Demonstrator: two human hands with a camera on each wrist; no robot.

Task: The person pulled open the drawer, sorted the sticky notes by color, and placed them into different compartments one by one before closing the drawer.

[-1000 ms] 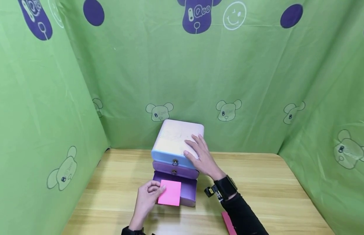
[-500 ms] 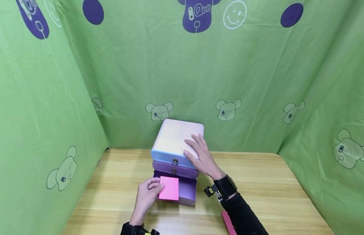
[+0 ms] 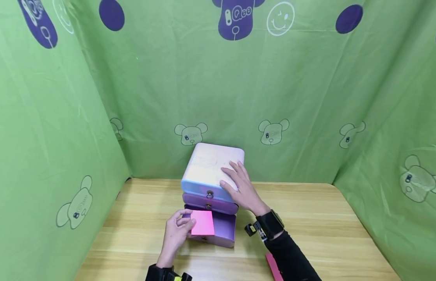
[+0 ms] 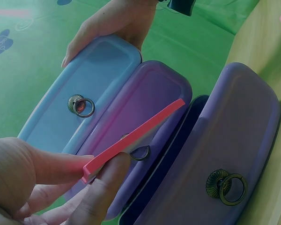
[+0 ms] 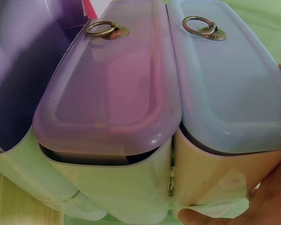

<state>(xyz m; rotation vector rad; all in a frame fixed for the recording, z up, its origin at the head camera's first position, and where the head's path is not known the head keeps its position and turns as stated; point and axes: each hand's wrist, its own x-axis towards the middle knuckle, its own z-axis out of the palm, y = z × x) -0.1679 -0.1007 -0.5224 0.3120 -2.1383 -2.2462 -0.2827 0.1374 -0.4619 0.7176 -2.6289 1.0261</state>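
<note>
My left hand (image 3: 176, 233) pinches a pink sticky-note pad (image 3: 203, 223) between thumb and fingers. The pad hangs over the pulled-out bottom drawer (image 3: 223, 240) of a small three-drawer cabinet (image 3: 204, 166). In the left wrist view, the pad (image 4: 136, 136) is seen edge-on, in front of the purple middle drawer (image 4: 161, 84). My right hand (image 3: 243, 191) rests with spread fingers on the cabinet's pale top, at its right front corner. The blue top drawer (image 4: 100, 70) and the middle drawer are pushed in, each with a ring pull. The bottom drawer's interior is partly hidden behind the pad.
Another pink item (image 3: 273, 267) lies on the wooden table (image 3: 302, 218), partly covered by my right sleeve. A green printed cloth (image 3: 218, 86) hangs behind the cabinet and on both sides. The cabinet stands near the table's back edge.
My left hand has moved the pink pad slightly away from me and a little left, further over the bottom drawer. The right hand and the cabinet stay where they were.
</note>
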